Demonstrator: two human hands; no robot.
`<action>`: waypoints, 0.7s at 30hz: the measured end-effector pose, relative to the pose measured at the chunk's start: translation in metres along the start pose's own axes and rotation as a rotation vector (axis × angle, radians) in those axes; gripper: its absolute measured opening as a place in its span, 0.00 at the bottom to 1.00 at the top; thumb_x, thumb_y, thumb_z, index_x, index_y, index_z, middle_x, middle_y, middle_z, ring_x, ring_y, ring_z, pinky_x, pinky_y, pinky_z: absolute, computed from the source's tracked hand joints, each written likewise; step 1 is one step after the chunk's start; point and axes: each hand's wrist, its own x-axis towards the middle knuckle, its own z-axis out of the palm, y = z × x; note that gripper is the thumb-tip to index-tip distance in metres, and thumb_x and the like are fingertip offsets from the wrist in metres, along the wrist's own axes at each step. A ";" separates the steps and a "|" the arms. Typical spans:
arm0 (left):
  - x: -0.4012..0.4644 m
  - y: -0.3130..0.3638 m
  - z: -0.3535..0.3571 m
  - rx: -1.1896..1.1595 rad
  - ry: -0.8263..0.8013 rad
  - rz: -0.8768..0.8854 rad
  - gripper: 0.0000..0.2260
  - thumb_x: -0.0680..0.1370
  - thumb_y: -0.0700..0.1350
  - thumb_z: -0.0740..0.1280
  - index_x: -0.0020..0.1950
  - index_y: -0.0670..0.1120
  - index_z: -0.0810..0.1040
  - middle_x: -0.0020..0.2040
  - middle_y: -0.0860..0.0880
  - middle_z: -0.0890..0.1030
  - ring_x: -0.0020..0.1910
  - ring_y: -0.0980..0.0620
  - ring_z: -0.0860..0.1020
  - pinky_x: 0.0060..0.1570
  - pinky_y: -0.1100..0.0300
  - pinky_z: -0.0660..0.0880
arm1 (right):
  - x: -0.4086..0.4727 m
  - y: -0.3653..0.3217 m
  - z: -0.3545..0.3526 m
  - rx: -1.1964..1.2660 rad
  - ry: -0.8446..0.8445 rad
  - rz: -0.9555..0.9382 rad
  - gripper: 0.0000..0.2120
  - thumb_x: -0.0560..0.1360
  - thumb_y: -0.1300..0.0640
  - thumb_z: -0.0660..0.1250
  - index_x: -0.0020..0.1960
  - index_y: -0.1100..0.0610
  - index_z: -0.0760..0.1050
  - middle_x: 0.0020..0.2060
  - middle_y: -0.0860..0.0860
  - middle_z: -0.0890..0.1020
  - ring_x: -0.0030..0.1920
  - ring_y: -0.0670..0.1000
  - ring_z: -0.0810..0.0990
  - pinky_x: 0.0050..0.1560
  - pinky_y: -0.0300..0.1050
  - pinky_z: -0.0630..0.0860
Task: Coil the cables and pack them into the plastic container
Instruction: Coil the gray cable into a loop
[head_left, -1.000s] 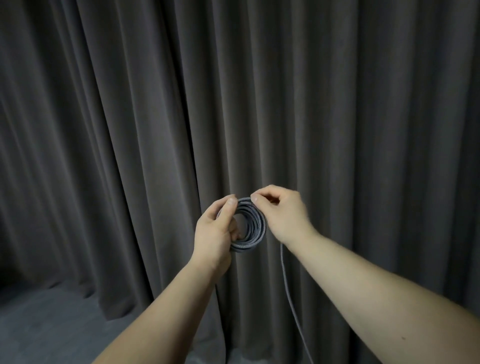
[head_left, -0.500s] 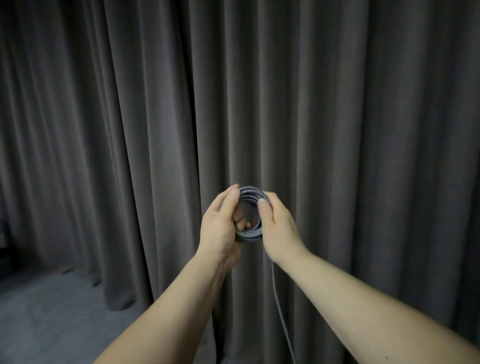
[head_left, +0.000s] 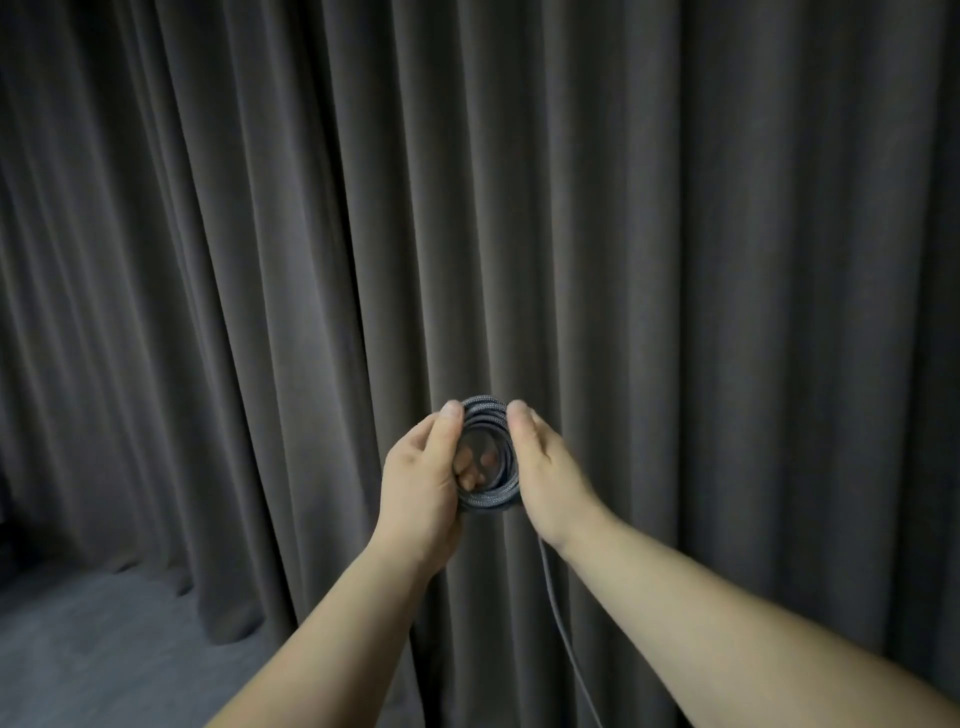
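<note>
A grey braided cable is wound into a small round coil (head_left: 488, 500) held up in front of me. My left hand (head_left: 421, 478) grips the coil's left side, thumb on the top rim and fingers showing through the middle. My right hand (head_left: 545, 467) holds the right side, its thumb against the top rim. A loose tail of the cable (head_left: 563, 639) hangs from under my right wrist and runs off the bottom edge. The plastic container is out of view.
A dark pleated curtain (head_left: 675, 260) fills the background just beyond my hands. A strip of grey carpeted floor (head_left: 104, 649) shows at the lower left.
My right hand has come down from the coil's top onto its right side. Both hands with the coil have risen slightly in the frame, and the view has shifted a little.
</note>
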 end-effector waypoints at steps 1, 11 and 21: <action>-0.001 -0.003 0.004 0.008 -0.004 0.004 0.16 0.82 0.46 0.61 0.35 0.43 0.74 0.27 0.48 0.62 0.26 0.53 0.61 0.29 0.63 0.70 | 0.001 -0.003 -0.004 -0.002 0.011 0.065 0.31 0.76 0.32 0.47 0.53 0.54 0.78 0.46 0.49 0.82 0.50 0.50 0.79 0.58 0.48 0.74; -0.004 -0.009 0.042 -0.062 -0.064 -0.023 0.15 0.81 0.48 0.61 0.36 0.44 0.73 0.23 0.51 0.64 0.23 0.55 0.63 0.30 0.60 0.68 | 0.000 -0.003 -0.036 -0.145 0.269 0.016 0.30 0.80 0.39 0.46 0.43 0.58 0.79 0.41 0.54 0.82 0.45 0.55 0.79 0.45 0.44 0.72; -0.004 -0.004 0.052 -0.018 0.088 -0.008 0.13 0.79 0.47 0.67 0.36 0.45 0.75 0.23 0.51 0.61 0.24 0.54 0.59 0.27 0.60 0.62 | 0.004 -0.003 -0.038 -0.145 0.216 -0.033 0.29 0.81 0.41 0.47 0.50 0.59 0.81 0.43 0.53 0.82 0.48 0.55 0.79 0.46 0.42 0.70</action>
